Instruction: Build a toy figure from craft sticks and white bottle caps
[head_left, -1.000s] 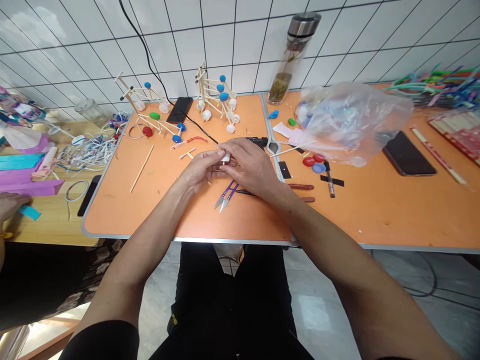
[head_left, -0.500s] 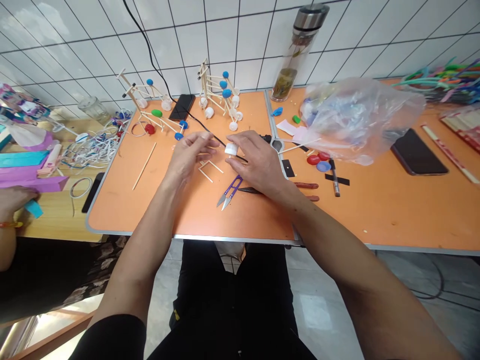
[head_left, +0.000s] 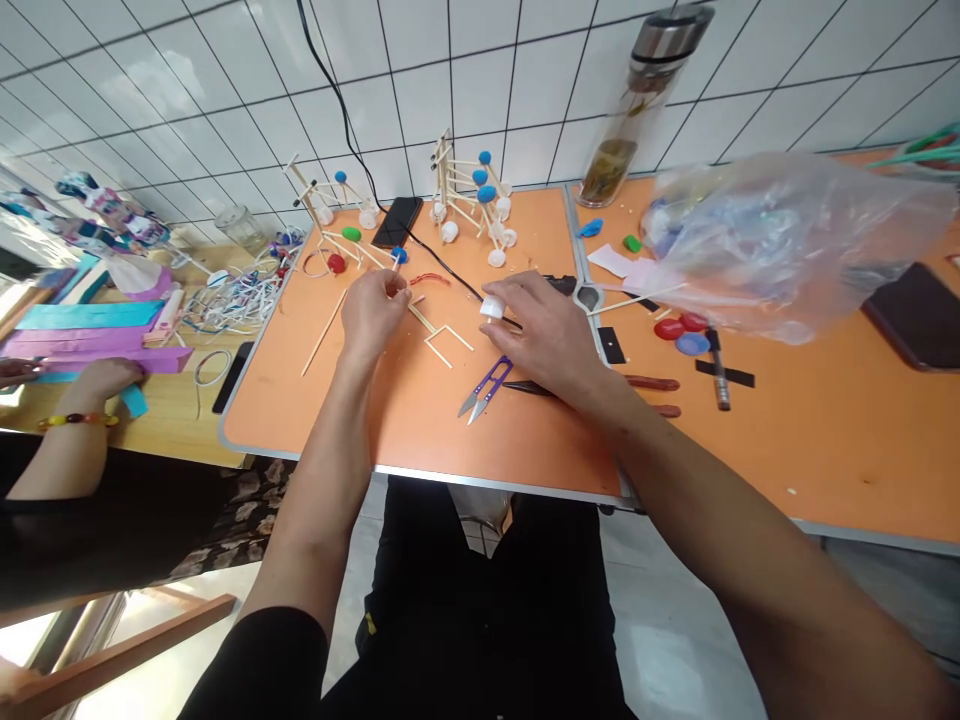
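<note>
Between the thumb and fingers of my right hand (head_left: 536, 325) is a small white round cap (head_left: 492, 307), held above the orange table (head_left: 300, 415). My left hand (head_left: 375, 312) is closed in a pinch around a thin light stick (head_left: 396, 264), near the stick model with blue and red balls. Between my hands a small frame of wooden sticks (head_left: 442, 340) lies flat. Purple-handled snips (head_left: 486, 390) lie below it. A loose wooden stick (head_left: 324, 333) rests left of my left hand.
Stick models (head_left: 469, 195) stand at the back near a black phone (head_left: 397, 221). A glass bottle (head_left: 615, 140), a plastic bag (head_left: 795, 240) and red-handled pliers (head_left: 652, 383) are to the right. At the left, another person's hand (head_left: 109, 378) rests by purple strips.
The view has shifted left, so things appear further right. My left hand has moved away from the small stick frame and closed on a thin stick. My right hand still holds the white cap.
</note>
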